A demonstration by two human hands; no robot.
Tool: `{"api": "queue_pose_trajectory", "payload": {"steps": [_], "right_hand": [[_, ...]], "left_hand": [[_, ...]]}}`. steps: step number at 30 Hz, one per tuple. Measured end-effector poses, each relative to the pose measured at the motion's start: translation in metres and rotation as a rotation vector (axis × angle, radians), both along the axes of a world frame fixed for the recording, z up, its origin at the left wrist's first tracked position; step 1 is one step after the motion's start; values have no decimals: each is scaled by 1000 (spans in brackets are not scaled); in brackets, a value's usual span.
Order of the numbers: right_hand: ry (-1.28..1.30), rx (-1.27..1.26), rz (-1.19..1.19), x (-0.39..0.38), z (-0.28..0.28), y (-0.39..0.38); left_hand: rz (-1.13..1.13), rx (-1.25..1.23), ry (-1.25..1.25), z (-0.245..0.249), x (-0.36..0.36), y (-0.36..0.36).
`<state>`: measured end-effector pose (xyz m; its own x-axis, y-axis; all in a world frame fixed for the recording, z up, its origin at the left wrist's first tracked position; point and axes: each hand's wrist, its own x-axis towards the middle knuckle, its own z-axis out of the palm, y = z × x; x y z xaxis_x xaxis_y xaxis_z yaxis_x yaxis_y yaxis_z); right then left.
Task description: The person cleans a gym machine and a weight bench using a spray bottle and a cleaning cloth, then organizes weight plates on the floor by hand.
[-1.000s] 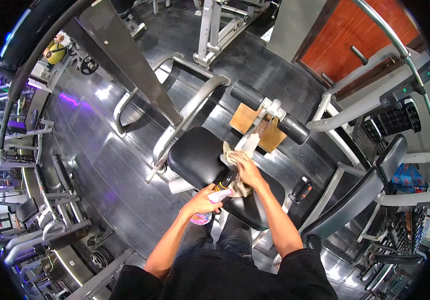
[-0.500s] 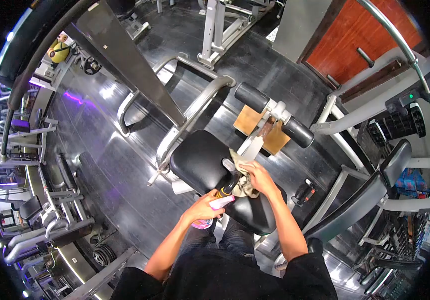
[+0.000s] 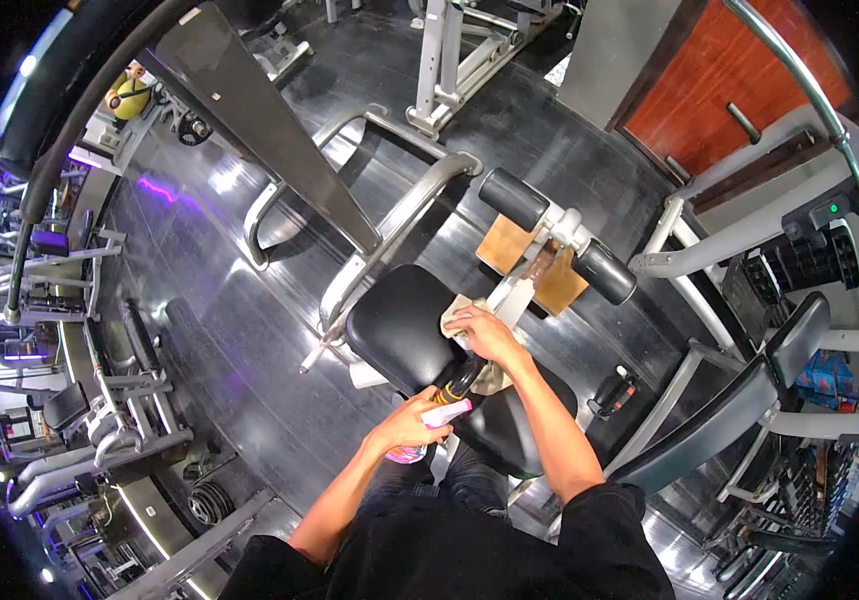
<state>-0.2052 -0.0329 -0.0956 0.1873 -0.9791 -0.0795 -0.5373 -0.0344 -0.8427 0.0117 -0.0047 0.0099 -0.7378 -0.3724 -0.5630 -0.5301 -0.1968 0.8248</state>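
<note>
From the head view, the right hand (image 3: 485, 335) reaches forward with the elbow bent, its grip clenched on a beige cloth (image 3: 460, 308) pressed onto the far right edge of the black seat pad (image 3: 395, 325), just beside the white post (image 3: 510, 292). The left hand (image 3: 408, 425) is drawn in near the body, its grip grasping a pink spray bottle (image 3: 445, 412) over the seat's near edge. Open floor (image 3: 220, 330) lies to the left, and machine frames crowd the right.
</note>
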Motion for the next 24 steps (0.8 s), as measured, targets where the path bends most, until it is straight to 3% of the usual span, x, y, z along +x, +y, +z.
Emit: {"api": "queue_pose_trajectory", "payload": {"steps": [6, 10, 12, 16, 19, 24], "right_hand": [[41, 68, -301, -22, 25, 80], [140, 19, -283, -25, 44, 137], [-82, 198, -275, -23, 54, 149], [-174, 53, -667, 5, 67, 133], [-206, -78, -674, 25, 83, 105], [-29, -242, -714, 57, 110, 99]], "left_hand": [[-24, -17, 14, -8, 3, 1], [-18, 8, 32, -13, 2, 1], [-24, -17, 66, -14, 3, 1], [55, 122, 27, -19, 4, -2], [72, 259, 142, -30, 10, -6], [99, 97, 233, -33, 41, -2]]}}
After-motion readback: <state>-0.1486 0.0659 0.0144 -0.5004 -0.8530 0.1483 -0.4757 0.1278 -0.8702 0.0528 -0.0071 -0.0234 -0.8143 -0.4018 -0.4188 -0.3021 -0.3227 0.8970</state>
